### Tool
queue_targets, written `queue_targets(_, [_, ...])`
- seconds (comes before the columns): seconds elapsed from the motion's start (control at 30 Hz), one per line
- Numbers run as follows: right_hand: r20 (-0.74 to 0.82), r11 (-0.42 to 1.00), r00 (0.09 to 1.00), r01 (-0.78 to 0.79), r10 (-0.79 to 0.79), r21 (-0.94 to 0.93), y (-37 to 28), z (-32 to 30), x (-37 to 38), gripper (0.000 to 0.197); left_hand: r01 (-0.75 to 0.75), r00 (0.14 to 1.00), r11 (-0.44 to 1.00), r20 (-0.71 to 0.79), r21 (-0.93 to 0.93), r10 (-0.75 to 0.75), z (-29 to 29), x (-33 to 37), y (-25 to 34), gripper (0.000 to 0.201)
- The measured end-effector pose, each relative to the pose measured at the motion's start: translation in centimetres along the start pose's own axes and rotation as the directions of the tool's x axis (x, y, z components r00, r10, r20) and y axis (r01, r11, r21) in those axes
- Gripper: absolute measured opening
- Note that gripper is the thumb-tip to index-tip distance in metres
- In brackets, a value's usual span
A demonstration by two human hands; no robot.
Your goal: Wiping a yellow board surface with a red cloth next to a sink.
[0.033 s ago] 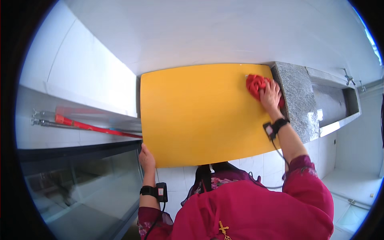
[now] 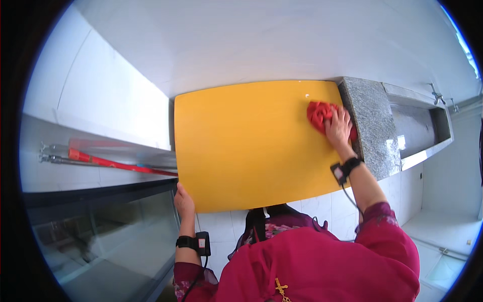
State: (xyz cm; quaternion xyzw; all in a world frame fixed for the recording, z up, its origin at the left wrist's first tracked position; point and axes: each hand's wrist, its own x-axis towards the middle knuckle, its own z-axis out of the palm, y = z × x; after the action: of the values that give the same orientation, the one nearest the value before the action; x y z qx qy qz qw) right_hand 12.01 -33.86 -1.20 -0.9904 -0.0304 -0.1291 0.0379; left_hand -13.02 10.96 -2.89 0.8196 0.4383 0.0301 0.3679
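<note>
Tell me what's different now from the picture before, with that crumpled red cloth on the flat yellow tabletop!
The crumpled red cloth and the right hand on it slid a little toward the person, so the small white spot now shows clear of the cloth. Nothing was let go. The left hand stayed at the flat yellow tabletop's near left corner.

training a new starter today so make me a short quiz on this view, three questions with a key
1. Which hand is on the red cloth?
2. True or false: a speckled grey stone counter stands to the right of the yellow tabletop.
3. Where on the tabletop's outline is the left hand?
a) far right corner
b) near left corner
c) middle of the far edge

Key:
1. The right hand
2. True
3. b
</note>
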Motion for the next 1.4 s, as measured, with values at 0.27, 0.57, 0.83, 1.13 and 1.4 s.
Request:
queue_targets(0.27, [0.059,0.991,0.994,0.088,-0.094,0.097,0.6,-3.2,-5.7,0.053,-0.018,1.0,1.0,-0.008,-0.017,0.017,-0.2,0.5,-0.5,0.065])
queue_targets(0.57, [-0.017,0.993,0.999,-0.037,0.039,0.109,-6.2,1.4,8.2,0.048,0.031,0.999,0.987,-0.049,0.16,-0.023,-0.1,0.2,1.0,0.068])
queue_targets(0.83, [-0.021,0.475,0.542,0.753,-0.84,0.456,-8.9,-4.8,-6.5,0.055,0.018,1.0,0.997,-0.017,0.07,-0.017,0.0,0.3,0.2,0.069])
queue_targets(1.13, [-0.027,0.956,0.961,0.276,-0.275,0.099,-2.1,-2.6,-6.3,0.049,0.03,0.999,0.997,0.044,-0.071,-0.027,0.4,0.6,-0.7,0.069])
queue_targets(1.4, [-0.084,0.848,0.893,0.447,-0.442,0.284,-21.8,-0.1,-2.4,0.05,0.034,0.993,0.995,0.115,-0.093,-0.023,0.3,-0.1,1.7,0.07])
